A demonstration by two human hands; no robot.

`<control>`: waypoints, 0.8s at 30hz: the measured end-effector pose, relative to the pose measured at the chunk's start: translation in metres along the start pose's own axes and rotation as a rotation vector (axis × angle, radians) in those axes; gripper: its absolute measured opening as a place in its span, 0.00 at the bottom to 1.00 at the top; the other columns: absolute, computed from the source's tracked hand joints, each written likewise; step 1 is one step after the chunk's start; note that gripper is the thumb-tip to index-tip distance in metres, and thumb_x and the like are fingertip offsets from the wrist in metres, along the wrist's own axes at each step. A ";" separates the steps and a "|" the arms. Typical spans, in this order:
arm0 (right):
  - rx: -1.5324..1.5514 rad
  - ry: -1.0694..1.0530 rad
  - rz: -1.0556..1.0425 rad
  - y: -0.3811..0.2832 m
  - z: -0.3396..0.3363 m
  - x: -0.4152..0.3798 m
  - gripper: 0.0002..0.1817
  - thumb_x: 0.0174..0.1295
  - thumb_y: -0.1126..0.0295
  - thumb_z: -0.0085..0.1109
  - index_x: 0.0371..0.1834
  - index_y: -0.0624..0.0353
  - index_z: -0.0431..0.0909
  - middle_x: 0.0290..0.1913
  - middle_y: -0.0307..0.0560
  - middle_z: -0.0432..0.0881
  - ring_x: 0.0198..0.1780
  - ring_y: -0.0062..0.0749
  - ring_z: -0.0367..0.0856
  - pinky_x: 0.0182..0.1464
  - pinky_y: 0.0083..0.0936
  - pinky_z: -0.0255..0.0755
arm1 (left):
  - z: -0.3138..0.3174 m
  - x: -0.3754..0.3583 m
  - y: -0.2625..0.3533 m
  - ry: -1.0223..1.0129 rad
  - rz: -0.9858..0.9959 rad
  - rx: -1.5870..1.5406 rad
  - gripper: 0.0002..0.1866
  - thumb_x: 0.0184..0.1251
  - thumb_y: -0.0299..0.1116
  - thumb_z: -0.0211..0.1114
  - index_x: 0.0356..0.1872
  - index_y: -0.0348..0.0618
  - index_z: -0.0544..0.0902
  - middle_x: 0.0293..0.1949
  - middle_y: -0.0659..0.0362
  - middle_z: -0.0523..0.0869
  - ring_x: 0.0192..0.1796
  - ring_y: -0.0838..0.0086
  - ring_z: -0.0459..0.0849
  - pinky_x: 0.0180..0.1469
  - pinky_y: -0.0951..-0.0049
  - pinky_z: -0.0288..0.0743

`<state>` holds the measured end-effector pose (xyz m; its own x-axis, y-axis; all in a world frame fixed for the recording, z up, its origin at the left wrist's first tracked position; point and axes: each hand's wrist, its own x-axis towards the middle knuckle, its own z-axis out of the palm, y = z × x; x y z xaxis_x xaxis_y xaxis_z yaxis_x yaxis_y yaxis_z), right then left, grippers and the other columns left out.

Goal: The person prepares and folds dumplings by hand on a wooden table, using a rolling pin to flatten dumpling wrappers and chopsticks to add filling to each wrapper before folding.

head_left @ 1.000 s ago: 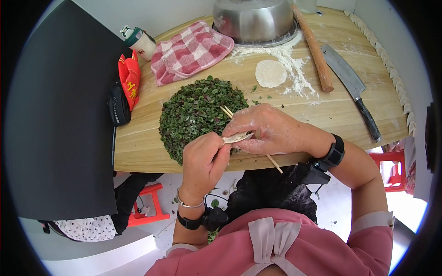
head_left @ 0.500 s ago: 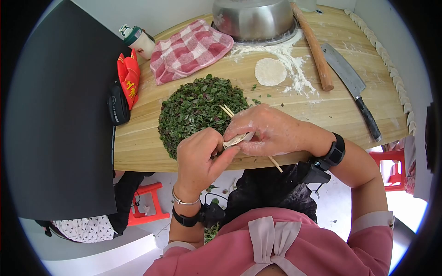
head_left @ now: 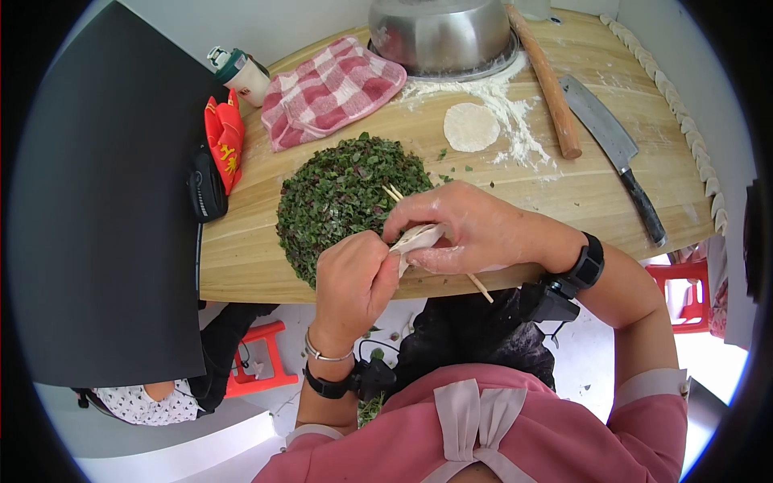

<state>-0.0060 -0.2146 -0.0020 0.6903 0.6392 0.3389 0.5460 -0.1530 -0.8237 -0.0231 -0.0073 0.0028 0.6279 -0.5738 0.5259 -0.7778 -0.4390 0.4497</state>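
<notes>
Near the table's front edge, my left hand pinches one end of a dumpling between thumb and bent fingers. The other side of its pale wrapper lies between the thumb and fingers of my right hand. A pair of chopsticks passes beneath my right hand, tips toward the greens; whether that hand grips them is hidden. Just beyond my hands sits a big mound of chopped leafy greens. A round flat dough wrapper lies farther back beside scattered flour.
A rolling pin and a cleaver lie right of the flour. A row of dumplings lines the right edge. At the back are a metal bowl, checked cloth and bottle. Another person's leg shows lower left.
The fingers of both hands have shifted along the dumpling's edge, and more of its wrapper shows between them. At lower left, the other person has moved slightly.
</notes>
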 end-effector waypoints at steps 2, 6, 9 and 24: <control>0.105 0.006 0.060 -0.005 -0.002 -0.001 0.16 0.57 0.71 0.63 0.48 0.62 0.75 0.37 0.46 0.80 0.36 0.28 0.81 0.38 0.20 0.76 | 0.002 -0.003 0.001 0.059 -0.007 -0.001 0.07 0.56 0.23 0.61 0.23 0.38 0.71 0.20 0.53 0.69 0.21 0.57 0.70 0.24 0.64 0.64; 0.391 -0.016 0.174 0.001 0.000 -0.001 0.19 0.59 0.71 0.65 0.51 0.63 0.72 0.39 0.40 0.79 0.36 0.19 0.77 0.38 0.17 0.75 | 0.010 -0.010 0.006 0.282 -0.090 -0.064 0.07 0.60 0.22 0.58 0.24 0.37 0.71 0.20 0.54 0.69 0.20 0.61 0.68 0.24 0.67 0.62; 0.746 -0.063 0.294 -0.001 -0.001 -0.001 0.17 0.61 0.71 0.64 0.50 0.64 0.72 0.41 0.40 0.79 0.37 0.19 0.78 0.37 0.17 0.75 | 0.016 -0.013 0.011 0.368 -0.140 -0.101 0.10 0.71 0.27 0.51 0.28 0.35 0.72 0.24 0.59 0.74 0.26 0.78 0.67 0.28 0.75 0.62; 0.776 0.020 0.287 -0.003 -0.003 -0.001 0.12 0.62 0.72 0.64 0.47 0.62 0.76 0.38 0.39 0.81 0.33 0.17 0.78 0.34 0.15 0.74 | 0.022 -0.005 0.010 0.334 -0.026 -0.110 0.20 0.48 0.35 0.76 0.19 0.42 0.68 0.15 0.60 0.65 0.16 0.70 0.62 0.19 0.72 0.54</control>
<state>-0.0067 -0.2167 0.0017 0.7651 0.6401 0.0696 -0.1304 0.2599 -0.9568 -0.0347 -0.0236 -0.0112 0.6361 -0.2978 0.7118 -0.7651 -0.3635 0.5316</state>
